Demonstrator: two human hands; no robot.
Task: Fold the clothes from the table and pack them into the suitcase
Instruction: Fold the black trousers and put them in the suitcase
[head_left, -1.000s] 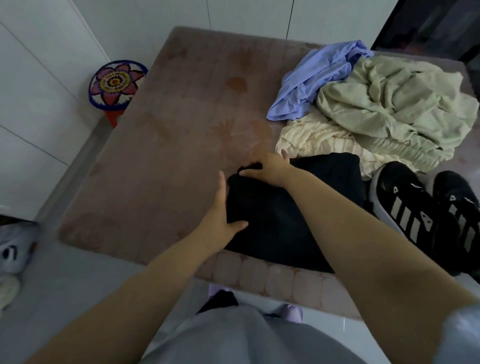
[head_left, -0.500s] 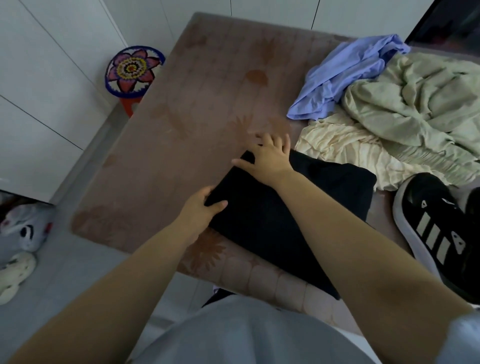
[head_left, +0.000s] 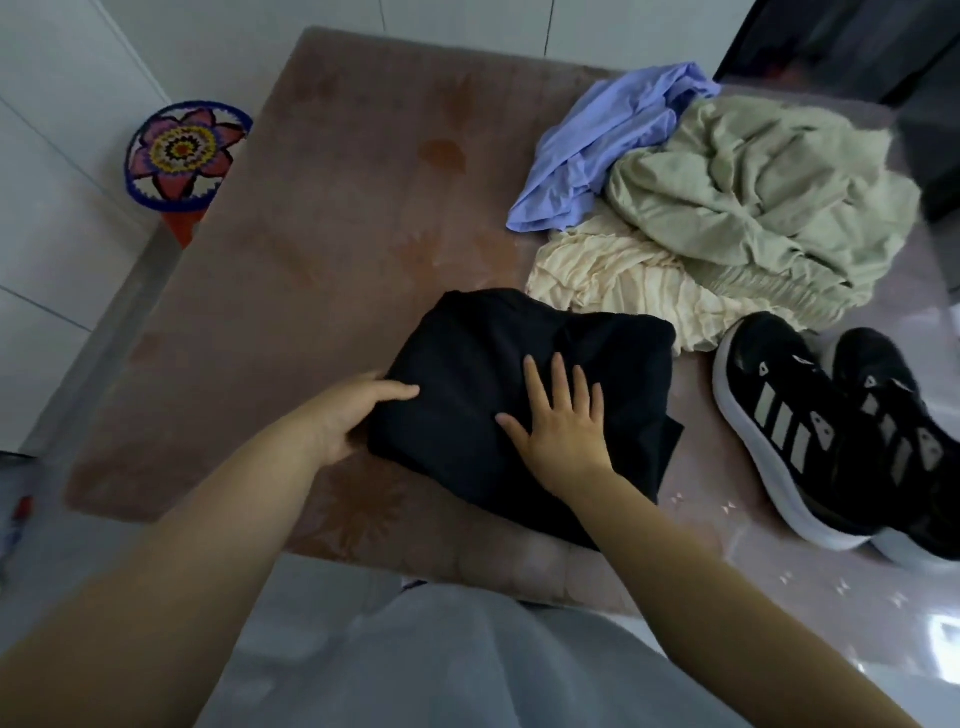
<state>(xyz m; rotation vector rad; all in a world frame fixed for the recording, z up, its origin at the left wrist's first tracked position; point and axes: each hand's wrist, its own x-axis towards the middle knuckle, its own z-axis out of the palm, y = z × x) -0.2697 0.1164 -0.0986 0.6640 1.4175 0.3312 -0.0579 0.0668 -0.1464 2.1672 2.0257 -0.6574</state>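
Kid: What was on the far left?

Friend: A round stool (head_left: 182, 156) with a big flower on its seat. It stood just beside the left edge of the brown table (head_left: 311, 234).

Kid: What did the left hand do?

Friend: The left hand (head_left: 353, 410) held the left edge of the folded black cloth (head_left: 498, 374). Its thumb lay on top of the edge. The other fingers were hidden below it.

Kid: Where was the black cloth?

Friend: It lay on the table, near the front edge, about in the middle.

Kid: And the right hand?

Friend: The right hand (head_left: 561, 431) lay flat on top of the black cloth. Its fingers were straight and spread wide, and it held nothing.

Kid: What was more to the right?

Friend: A heap of clothes, all crumpled. The blue cloth (head_left: 602, 150) was at the back. The cream cloth (head_left: 623, 275) lay just behind the black cloth. The pale green cloth (head_left: 753, 192) sat partly on the cream one.

Kid: And at the far right?

Friend: Two black shoes (head_left: 789, 426) with white stripes and white soles stood side by side on the table, near the cream cloth
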